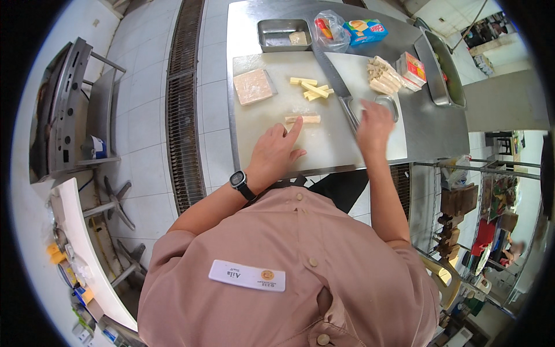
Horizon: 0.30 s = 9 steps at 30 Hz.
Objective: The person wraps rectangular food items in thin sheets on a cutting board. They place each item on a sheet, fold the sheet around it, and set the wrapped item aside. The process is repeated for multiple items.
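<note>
A pale wrapped roll lies on the white cutting board. My left hand rests at its near left, index finger stretched onto the roll and thumb apart. My right hand is over the board's right side, close to a small metal dish and the knife's handle; its fingers are smeared by motion. Beyond the roll lie several cheese sticks. A stack of square wrappers sits at the far left. The large knife slants across the board between the cheese and my right hand.
Finished-looking rolls are piled at the board's far right beside a small red-and-white box. Behind the board stand a metal tray, a plastic bag and a blue box. A deep metal pan stands at right.
</note>
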### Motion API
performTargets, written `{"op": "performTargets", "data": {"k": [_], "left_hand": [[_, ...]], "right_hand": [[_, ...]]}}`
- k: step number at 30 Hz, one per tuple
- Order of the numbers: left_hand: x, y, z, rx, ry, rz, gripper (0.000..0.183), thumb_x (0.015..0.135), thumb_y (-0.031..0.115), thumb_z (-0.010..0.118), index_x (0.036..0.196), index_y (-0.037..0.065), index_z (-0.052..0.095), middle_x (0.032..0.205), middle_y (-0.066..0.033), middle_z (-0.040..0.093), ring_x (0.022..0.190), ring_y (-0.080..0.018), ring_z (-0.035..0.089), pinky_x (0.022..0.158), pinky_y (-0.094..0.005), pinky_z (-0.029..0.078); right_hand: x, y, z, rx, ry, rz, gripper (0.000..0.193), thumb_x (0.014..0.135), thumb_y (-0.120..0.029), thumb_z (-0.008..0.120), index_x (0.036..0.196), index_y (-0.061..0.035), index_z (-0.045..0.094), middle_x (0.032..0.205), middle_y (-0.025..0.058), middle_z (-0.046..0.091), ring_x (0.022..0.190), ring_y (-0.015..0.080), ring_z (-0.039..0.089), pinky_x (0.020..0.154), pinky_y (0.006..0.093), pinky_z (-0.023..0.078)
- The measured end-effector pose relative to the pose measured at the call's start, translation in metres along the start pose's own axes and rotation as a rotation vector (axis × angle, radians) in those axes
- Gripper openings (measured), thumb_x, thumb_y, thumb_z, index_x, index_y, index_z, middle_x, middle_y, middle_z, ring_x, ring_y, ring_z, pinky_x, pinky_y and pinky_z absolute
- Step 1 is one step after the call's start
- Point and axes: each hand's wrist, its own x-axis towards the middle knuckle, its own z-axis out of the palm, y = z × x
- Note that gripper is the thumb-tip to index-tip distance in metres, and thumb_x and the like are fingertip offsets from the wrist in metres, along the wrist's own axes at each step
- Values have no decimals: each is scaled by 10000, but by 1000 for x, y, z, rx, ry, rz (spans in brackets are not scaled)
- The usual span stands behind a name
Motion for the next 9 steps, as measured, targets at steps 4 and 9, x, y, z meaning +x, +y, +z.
{"op": "performTargets", "data": {"k": [4,9], "left_hand": [[1,0,2,40,-12,12,745,836,297,770,1480,97,454,926,-131,518,820,-293,548,747,-392,486],[-1,-6,10,68,-12,19,754,839,296,769,1490,102,443,954,-135,539,854,-310,573,759,-410,496]], "right_hand": [[-9,-64,21,277,-224,-272,338,794,-36,601,1101,-118,715,1107,77,670,1098,309,559,930,454,405],[2,-99,29,266,-487,-321,364,783,-68,657,1138,-124,712,1166,66,655,1122,281,545,967,442,375]]}}
